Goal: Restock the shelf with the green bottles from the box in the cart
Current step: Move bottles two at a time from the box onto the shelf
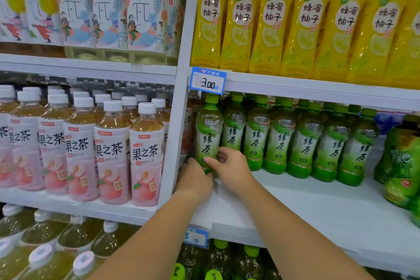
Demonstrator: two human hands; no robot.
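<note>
My left hand (195, 180) and right hand (233, 169) both grip one green bottle (208, 134) low down. It stands upright, leftmost on the shelf (295, 202).

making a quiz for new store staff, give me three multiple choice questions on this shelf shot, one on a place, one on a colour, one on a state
1. Where is the green bottle being handled?
A. left end of the green row, beside the white upright
B. in a cart
C. on the floor

2. What colour are the caps on the pink-labelled bottles?
A. green
B. white
C. yellow

3. What are the hands doing?
A. both empty
B. only the right touches the bottle
C. both hold the bottle

Answers: 1 A, it is first beside the upright; 2 B, every cap there is white; 3 C, the left hand and right hand both grip its lower part.
</note>
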